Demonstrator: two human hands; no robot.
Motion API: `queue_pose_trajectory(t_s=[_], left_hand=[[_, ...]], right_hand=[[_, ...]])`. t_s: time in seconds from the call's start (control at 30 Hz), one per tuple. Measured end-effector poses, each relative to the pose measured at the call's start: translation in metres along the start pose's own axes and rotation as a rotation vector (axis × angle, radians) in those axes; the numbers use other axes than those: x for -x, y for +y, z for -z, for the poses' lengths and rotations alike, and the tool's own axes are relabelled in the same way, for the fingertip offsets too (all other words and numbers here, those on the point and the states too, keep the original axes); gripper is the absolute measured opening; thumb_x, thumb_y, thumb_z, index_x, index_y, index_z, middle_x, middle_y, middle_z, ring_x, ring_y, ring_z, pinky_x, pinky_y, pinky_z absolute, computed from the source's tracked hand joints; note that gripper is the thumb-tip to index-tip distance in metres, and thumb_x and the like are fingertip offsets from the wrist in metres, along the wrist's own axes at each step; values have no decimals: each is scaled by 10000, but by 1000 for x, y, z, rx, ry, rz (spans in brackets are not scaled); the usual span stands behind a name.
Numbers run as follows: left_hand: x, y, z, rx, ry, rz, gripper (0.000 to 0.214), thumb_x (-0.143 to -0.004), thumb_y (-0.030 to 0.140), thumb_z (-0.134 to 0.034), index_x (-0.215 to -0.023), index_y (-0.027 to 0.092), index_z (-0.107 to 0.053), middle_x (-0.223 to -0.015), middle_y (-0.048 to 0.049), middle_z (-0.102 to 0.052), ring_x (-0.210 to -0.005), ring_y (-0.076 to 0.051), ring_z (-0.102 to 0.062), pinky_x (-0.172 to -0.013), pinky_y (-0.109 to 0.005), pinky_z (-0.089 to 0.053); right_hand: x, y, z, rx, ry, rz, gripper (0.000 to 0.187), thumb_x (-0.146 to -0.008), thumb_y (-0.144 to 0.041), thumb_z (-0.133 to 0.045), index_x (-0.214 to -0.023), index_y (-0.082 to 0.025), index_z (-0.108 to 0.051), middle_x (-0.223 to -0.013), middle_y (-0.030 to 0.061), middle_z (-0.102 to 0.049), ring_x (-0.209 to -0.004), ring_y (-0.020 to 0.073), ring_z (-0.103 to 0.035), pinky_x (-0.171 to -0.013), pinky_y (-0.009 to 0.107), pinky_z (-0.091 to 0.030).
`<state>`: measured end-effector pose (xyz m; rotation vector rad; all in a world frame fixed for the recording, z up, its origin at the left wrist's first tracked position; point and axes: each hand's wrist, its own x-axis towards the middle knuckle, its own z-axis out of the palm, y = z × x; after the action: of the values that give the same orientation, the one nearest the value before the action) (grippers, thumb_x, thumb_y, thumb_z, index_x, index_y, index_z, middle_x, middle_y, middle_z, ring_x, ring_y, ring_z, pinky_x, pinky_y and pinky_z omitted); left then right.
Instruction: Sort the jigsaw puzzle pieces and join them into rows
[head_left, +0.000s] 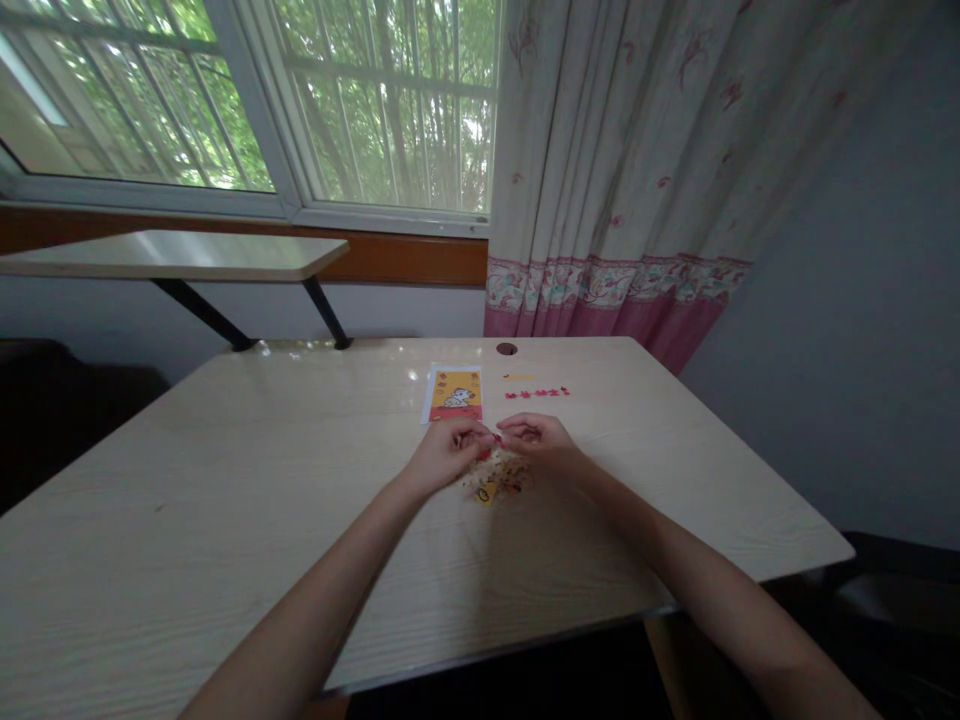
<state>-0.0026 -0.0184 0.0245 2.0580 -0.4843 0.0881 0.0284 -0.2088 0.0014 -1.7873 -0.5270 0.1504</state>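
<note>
My left hand (450, 452) and my right hand (544, 442) meet above the middle of the desk, fingers closed in a pinch. Between their fingertips shows a small red piece (496, 439), probably a jigsaw piece; both hands seem to hold it. Just below them lies a loose pile of small jigsaw-like pieces (499, 475), mostly pale with some yellow and red. Beyond my left hand is a picture card (456, 392) with a white cartoon animal on yellow and red. To its right runs a row of red pieces (536, 394), with a short yellow strip of pieces (521, 377) behind it.
The pale wooden desk (262, 510) has a round cable hole (507, 349) near its back edge. At the back left a raised shelf (180, 255) stands on dark legs. A barred window (382, 110) and a patterned curtain (600, 180) are behind the desk.
</note>
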Motion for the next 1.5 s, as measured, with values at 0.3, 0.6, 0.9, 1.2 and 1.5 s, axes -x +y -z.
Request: queue_pose_trajectory(t_s=[0.3,0.6,0.9,1.2,1.5], left_hand=[[3,-3,-1,92,-81,-24,179,-725,269,-544,-684,121,-635,-527,18,-539,-449,-65,-388,-432,-176,-286],[0,-6,-4,203,12,38,196,-715,311,-584,-679,120,-611,-587,-11,-596,-501,-87,-467,-479,-195,-352],[-3,-10,-6,372,116,57,227,-669,356,-658,-626,135,-625,-618,-22,-640,-583,-129,-556,-592,-250,-451],[-3,-8,-7,324,101,41,263,-673,392,-660,-659,130,-662,-626,-38,-651,-579,-134,-561,-574,-248,-452],[-4,-24,3,155,181,88,284,-742,392,-575,-774,124,-661,-686,-42,-653,-586,-128,-546,-553,-236,-420]], right_hand=[[8,-9,-1,211,48,182,223,-742,-352,-633,-892,-188,-651,-750,20,-670,-691,117,-604,-638,230,-447],[11,-12,0,354,73,292,276,-759,-403,-613,-935,-191,-640,-787,35,-671,-697,124,-612,-652,239,-468],[10,-13,6,634,243,597,251,-801,-399,-580,-939,-203,-656,-823,58,-678,-755,154,-599,-733,294,-433],[12,-15,7,744,244,611,225,-831,-391,-543,-914,-216,-658,-822,53,-670,-780,157,-595,-741,296,-409],[12,-22,37,707,444,598,196,-820,-363,-564,-892,-218,-674,-840,57,-672,-755,161,-591,-765,322,-439]])
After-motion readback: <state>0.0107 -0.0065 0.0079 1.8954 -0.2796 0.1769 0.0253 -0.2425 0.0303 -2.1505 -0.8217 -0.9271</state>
